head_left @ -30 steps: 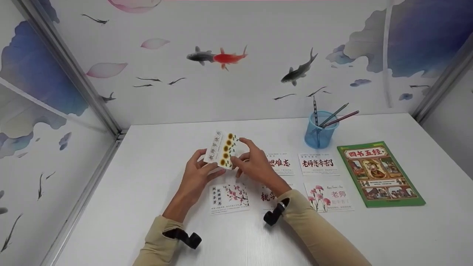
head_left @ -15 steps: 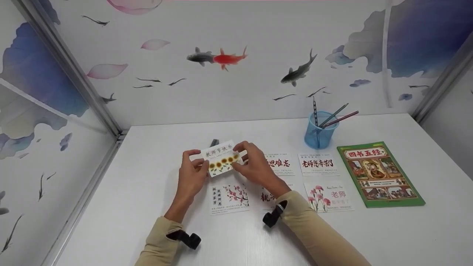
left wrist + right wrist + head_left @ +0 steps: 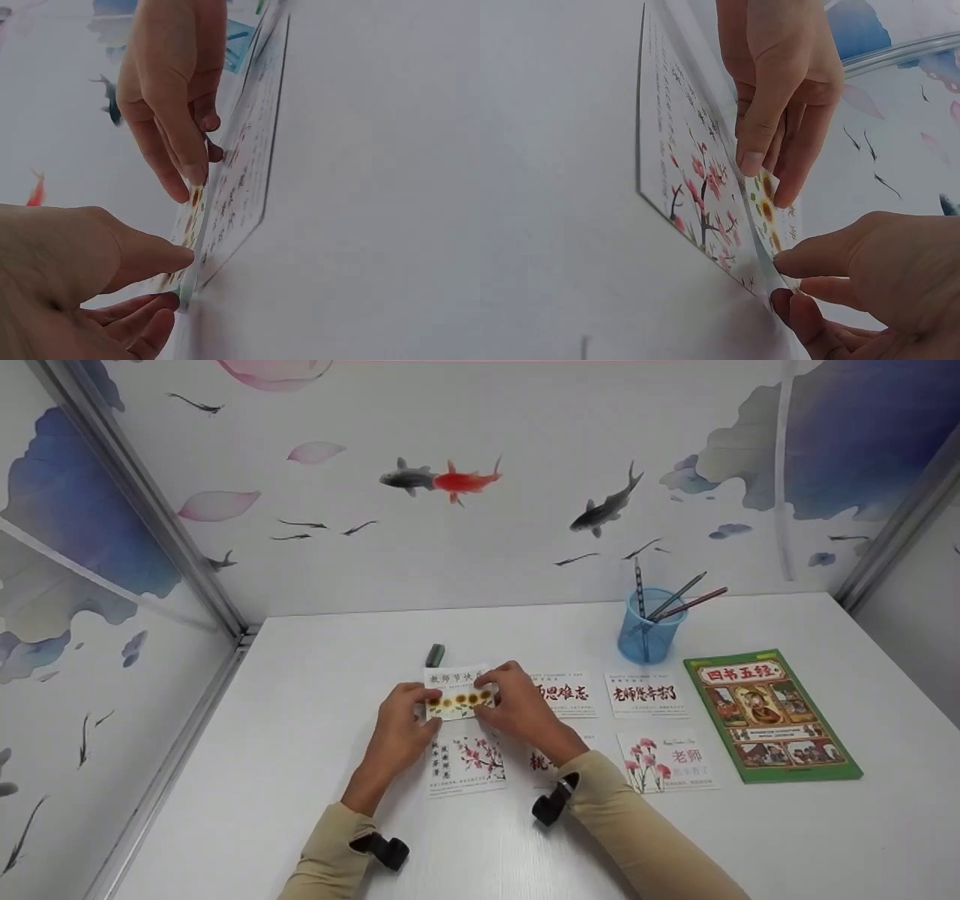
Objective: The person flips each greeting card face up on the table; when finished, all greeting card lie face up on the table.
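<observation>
A white card with a row of sunflowers [image 3: 459, 695] is held low over the table, in the far row just above a plum-blossom card [image 3: 465, 761]. My left hand [image 3: 429, 709] pinches its left edge and my right hand [image 3: 486, 690] pinches its right edge. In the left wrist view my left hand [image 3: 180, 281] grips the sunflower card [image 3: 196, 225] by thumb and fingers, close to the tabletop. The right wrist view shows my right hand [image 3: 781, 281] pinching the sunflower card [image 3: 769, 214] beside the plum-blossom card [image 3: 682, 172].
Two calligraphy cards [image 3: 568, 692] [image 3: 646, 694] lie to the right, with a carnation card [image 3: 667, 760] in front of them. My right forearm partly covers another card [image 3: 541, 761]. A blue pencil cup [image 3: 650, 624], a green book [image 3: 769, 712] and a small dark block [image 3: 434, 655] lie nearby.
The sunflower card has turned from upright to level and come down towards the table. The small dark block behind it has come into view.
</observation>
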`<state>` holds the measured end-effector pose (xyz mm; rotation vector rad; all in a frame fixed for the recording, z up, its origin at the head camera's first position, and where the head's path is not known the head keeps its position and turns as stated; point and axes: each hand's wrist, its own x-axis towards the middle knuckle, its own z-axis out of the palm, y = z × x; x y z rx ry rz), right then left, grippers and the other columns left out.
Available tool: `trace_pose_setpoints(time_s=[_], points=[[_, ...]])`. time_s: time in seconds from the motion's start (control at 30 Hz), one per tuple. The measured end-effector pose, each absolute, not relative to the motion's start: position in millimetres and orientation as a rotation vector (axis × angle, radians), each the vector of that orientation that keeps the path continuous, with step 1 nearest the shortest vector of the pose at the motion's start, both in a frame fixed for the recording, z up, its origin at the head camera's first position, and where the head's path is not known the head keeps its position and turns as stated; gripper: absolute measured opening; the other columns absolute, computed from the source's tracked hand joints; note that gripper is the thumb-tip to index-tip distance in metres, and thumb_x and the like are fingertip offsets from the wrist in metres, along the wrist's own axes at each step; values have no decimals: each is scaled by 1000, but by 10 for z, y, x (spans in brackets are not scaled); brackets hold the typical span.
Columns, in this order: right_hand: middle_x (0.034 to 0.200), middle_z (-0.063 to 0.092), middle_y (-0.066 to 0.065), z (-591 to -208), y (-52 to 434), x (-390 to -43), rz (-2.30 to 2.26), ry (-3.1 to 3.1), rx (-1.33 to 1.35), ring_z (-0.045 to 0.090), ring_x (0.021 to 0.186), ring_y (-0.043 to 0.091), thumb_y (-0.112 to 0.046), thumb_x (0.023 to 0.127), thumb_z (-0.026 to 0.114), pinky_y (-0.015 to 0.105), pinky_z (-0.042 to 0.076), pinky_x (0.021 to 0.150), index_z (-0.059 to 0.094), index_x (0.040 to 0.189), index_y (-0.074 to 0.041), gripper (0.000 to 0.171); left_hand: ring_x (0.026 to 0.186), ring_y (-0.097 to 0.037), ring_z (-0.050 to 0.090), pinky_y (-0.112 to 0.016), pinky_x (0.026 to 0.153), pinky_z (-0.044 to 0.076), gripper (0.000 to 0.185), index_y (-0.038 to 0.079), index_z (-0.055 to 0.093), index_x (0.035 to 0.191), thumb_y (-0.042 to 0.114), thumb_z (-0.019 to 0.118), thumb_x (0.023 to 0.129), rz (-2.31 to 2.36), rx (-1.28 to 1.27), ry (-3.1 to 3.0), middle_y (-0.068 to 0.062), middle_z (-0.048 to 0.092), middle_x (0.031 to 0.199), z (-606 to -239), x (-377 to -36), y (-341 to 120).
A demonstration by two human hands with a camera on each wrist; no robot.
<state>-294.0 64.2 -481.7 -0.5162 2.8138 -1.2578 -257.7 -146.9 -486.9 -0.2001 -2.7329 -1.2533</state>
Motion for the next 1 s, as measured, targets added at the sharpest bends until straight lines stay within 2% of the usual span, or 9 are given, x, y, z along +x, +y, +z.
trace_pose_setpoints(time_s=[0.1,0.33,0.5,0.7,0.83,0.93,1.0], points=[[133,61,17,-4823,639,-2937,-1223,2814,-523,65,103,24,-11,95,83,39,60,92,75,130,-3,37,140,-40,60,-49,110,57,35,-2,73,133,-3,74,98,-1183,-221,-2775,-24,59,148,-4886,-2569,-1458],[131,61,20,-4817,652,-2921,-1170,2817,-573,64,106,27,-10,97,80,44,58,95,75,128,1,34,149,-39,51,-52,123,46,35,-4,70,139,1,69,103,-1092,-246,-2872,-25,53,154,-4860,-2556,-1418],[130,62,17,-4806,679,-2901,-1109,2840,-551,65,114,31,-12,96,82,47,59,101,77,128,-3,34,152,-40,47,-52,125,44,35,-2,69,140,3,66,105,-1050,-272,-2917,-25,50,157,-4827,-2547,-1412],[138,59,16,-4836,717,-2913,-1131,2852,-572,65,118,32,-15,96,82,48,58,104,76,130,-5,36,150,-39,50,-52,124,45,34,-1,69,139,4,66,106,-1025,-306,-2927,-24,53,153,-4810,-2571,-1418],[142,60,14,-4837,799,-2918,-1189,2870,-601,67,104,25,-20,99,80,41,60,91,74,134,-7,37,150,-37,50,-52,124,45,33,1,70,137,9,68,106,-1015,-304,-2930,-21,56,152,-4816,-2586,-1423],[137,65,13,-4835,950,-2891,-1240,2887,-652,66,87,15,-22,102,77,32,58,77,74,133,-8,34,151,-37,50,-53,125,44,35,1,68,138,14,69,106,-1024,-293,-2930,-20,57,153,-4815,-2604,-1412],[133,69,12,-4835,1101,-2848,-1258,2897,-700,66,83,12,-21,103,76,28,56,73,74,132,-8,33,152,-37,49,-53,125,43,38,1,67,141,18,70,107,-1027,-293,-2926,-20,57,154,-4805,-2609,-1400]])
